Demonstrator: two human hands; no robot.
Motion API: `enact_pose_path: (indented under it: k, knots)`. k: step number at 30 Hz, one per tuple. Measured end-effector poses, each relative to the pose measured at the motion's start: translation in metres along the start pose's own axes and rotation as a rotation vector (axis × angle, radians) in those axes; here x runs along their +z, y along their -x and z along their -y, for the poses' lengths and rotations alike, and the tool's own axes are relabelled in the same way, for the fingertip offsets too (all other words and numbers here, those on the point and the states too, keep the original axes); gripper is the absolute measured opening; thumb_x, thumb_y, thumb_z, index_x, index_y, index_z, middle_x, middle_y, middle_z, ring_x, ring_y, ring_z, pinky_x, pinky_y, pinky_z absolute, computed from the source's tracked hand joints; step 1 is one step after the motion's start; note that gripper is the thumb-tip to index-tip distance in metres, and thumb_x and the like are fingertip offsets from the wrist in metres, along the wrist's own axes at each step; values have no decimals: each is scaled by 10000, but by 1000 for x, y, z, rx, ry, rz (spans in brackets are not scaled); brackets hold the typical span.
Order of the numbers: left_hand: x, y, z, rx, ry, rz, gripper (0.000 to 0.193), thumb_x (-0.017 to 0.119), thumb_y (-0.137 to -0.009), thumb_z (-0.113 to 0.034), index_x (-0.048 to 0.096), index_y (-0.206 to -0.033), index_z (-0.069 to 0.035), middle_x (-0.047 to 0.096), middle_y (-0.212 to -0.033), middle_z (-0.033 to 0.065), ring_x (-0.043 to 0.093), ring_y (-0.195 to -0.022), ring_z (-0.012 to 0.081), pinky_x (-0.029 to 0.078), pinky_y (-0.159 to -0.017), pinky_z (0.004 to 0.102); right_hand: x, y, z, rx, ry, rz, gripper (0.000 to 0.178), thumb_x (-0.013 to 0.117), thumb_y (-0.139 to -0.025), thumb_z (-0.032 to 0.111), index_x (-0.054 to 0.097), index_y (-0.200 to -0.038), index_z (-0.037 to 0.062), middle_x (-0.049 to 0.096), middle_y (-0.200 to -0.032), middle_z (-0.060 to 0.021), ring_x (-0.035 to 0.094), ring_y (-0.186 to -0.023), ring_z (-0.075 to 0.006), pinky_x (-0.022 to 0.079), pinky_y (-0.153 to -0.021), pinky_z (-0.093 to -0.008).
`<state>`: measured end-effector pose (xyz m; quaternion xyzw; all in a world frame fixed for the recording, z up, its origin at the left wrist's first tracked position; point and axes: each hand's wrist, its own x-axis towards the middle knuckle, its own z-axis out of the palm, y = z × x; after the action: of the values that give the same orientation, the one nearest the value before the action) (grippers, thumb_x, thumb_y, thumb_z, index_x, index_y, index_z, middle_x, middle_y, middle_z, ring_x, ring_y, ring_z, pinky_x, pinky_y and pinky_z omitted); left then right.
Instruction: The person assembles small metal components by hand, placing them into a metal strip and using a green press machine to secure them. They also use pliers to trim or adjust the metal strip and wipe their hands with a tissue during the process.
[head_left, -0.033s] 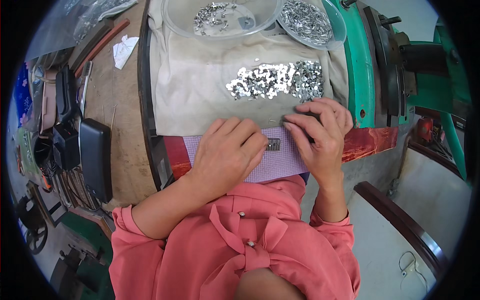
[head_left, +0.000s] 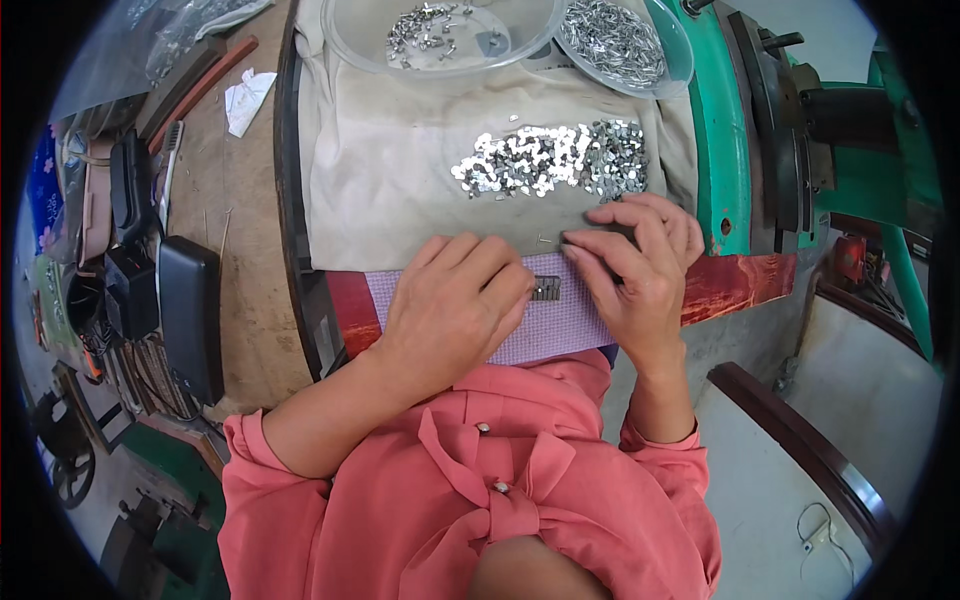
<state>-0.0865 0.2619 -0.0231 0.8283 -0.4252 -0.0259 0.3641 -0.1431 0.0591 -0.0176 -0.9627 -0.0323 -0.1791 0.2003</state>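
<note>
My left hand (head_left: 455, 305) is closed, thumb and fingertips pinching the left end of a small dark metal block with slots (head_left: 547, 288). The block sits over a lilac checked cloth (head_left: 540, 335); its left part is hidden by my fingers. My right hand (head_left: 645, 265) is loosely curved, its fingers apart and nothing visible in them. Its thumb and index tips are just right of a tiny metal pin (head_left: 544, 240) lying on the beige cloth (head_left: 390, 180). Beyond both hands spreads a pile of small shiny flat metal pieces (head_left: 550, 160).
At the far edge stand a clear plastic tub (head_left: 345, 50) with some small metal parts and a clear bowl (head_left: 680, 75) full of small pins. A green machine (head_left: 725, 130) borders the right. On the left, a wooden table (head_left: 260, 330) carries a black case (head_left: 190, 320) and crumpled white paper (head_left: 248, 102).
My right hand has shifted very slightly left, its fingertips a little closer to the tiny pin. My left hand and the block look unmoved.
</note>
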Motion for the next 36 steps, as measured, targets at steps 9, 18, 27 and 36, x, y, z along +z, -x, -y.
enact_pose_path:
  k: [9,18,27,36]
  knots:
    - [-4,-2,-1,-18,34,40,269,801,-686,-150,622,-881,-103,600,-893,23,571,-812,241,415,-723,376,-9,3,3,-35,-73,37,156,813,-659,159,711,-777,171,656,-1008,52,562,-1085,-233,309,-955,-423]
    - [6,-4,-2,22,14,-10,212,770,-714,-93,629,-872,-101,607,-895,24,578,-807,231,417,-715,360,-15,16,7,-28,-125,67,170,803,-654,164,721,-802,186,659,-1019,56,554,-1101,-224,296,-983,-439]
    - [-2,-6,-2,-60,69,60,274,788,-701,-109,613,-911,-97,604,-921,40,579,-831,252,415,-729,373,-8,18,16,-58,-114,115,168,792,-679,174,712,-827,179,652,-1040,47,553,-1118,-224,262,-1025,-465]
    - [-4,-3,1,-51,112,63,271,799,-701,-115,633,-915,-102,610,-947,39,581,-834,247,416,-733,372,-16,13,21,-44,-23,186,175,801,-695,199,728,-853,178,649,-1046,47,554,-1119,-207,241,-1050,-476]
